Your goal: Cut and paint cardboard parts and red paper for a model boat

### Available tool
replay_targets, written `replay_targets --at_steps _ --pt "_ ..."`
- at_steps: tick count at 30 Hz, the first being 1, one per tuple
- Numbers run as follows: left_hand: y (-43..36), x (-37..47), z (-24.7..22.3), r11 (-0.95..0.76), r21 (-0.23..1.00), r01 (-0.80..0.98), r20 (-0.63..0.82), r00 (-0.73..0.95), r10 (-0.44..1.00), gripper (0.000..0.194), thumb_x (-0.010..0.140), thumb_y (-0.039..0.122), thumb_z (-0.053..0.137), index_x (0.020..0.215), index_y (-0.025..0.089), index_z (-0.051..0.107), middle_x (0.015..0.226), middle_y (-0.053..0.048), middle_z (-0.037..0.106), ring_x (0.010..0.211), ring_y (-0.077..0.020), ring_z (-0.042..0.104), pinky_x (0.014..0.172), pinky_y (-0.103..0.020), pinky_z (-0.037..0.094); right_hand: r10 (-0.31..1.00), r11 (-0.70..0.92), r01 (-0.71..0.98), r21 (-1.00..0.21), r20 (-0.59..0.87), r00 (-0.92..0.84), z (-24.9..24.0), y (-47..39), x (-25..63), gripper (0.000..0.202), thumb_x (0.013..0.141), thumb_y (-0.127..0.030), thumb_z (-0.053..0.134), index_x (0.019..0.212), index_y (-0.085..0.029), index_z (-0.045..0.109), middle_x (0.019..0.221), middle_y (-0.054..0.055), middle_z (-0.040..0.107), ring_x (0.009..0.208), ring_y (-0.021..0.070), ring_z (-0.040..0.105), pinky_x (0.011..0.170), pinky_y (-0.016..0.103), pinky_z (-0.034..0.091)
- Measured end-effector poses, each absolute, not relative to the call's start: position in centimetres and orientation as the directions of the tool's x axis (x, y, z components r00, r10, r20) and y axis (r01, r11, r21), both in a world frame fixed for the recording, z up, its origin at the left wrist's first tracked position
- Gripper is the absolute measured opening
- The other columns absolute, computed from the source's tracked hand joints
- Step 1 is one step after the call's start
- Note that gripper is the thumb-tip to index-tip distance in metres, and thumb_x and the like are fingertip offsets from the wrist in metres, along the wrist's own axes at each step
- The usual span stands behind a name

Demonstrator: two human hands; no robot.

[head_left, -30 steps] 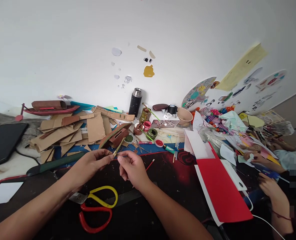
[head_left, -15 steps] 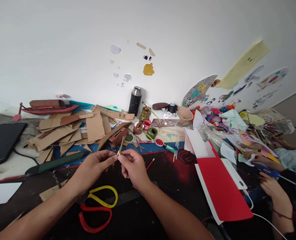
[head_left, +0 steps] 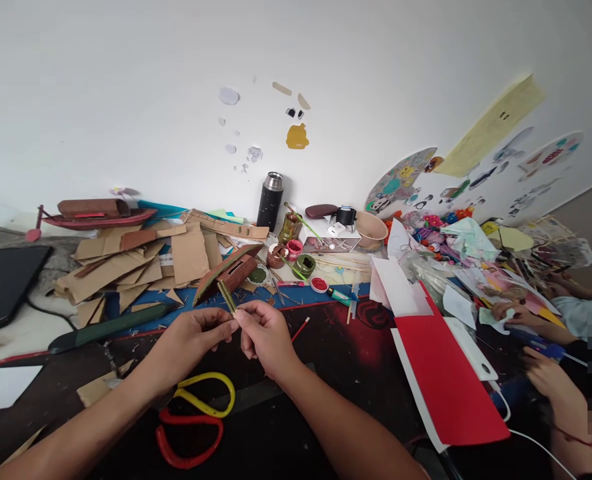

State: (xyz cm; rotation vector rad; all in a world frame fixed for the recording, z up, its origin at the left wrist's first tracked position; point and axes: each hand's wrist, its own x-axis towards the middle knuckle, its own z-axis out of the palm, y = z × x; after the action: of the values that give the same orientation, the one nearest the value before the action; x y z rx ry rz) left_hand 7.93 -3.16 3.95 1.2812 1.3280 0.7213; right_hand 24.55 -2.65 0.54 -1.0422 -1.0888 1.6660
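My left hand (head_left: 191, 341) and my right hand (head_left: 270, 339) meet over the dark mat, fingertips pinched together around thin olive-green sticks (head_left: 226, 295). The sticks lie side by side and tilt up to the left; their lower ends are hidden by my fingers. Just beyond them rests a brown-and-green model boat (head_left: 233, 270). Below my left wrist are scissors with one yellow and one red handle (head_left: 221, 380), their blades mostly hidden by my forearm. A pencil (head_left: 301, 329) lies to the right of my right hand.
Cardboard scraps (head_left: 189, 253), a red model boat (head_left: 101, 220) and a green-and-black craft knife (head_left: 111, 327) lie left. Behind stand paint jars (head_left: 303, 265) and a black flask (head_left: 271, 203). Red card (head_left: 449, 380) lies right; beyond it, another person's hand (head_left: 551, 380) is near a blue tool.
The sticks have swung from leaning up-right to leaning up-left, and two now show side by side. Both hands stay pinched in nearly the same place.
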Motion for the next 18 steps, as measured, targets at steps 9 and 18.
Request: replay_targets --at_steps 9,18 --pt "-0.8 4.2 5.5 0.187 0.875 0.445 -0.247 0.079 0.966 0.055 0.069 0.079 0.074 0.076 0.024 0.072 0.066 0.0 0.064 0.064 -0.0207 0.054 0.063 -0.032 0.041 0.968 -0.205 -0.272 -0.94 -0.154 -0.198 0.3 -2.1 24.5 0.041 0.085 -0.057 0.08 0.093 -0.021 0.064 0.043 -0.012 0.048 0.033 0.0079 0.036 0.035 0.02 0.027" --pt "8.5 -2.3 6.8 0.051 0.199 0.979 -0.108 -0.03 0.994 0.041 0.096 0.051 0.053 0.096 0.017 0.077 0.093 -0.011 0.079 0.079 -0.0245 0.065 0.07 -0.032 0.036 0.943 -0.224 -0.168 -0.96 -0.17 -0.286 0.9 -3.0 24.5 0.04 0.085 -0.057 0.08 0.092 -0.021 0.065 0.045 -0.01 0.052 0.035 0.0081 0.039 0.038 0.02 0.029"
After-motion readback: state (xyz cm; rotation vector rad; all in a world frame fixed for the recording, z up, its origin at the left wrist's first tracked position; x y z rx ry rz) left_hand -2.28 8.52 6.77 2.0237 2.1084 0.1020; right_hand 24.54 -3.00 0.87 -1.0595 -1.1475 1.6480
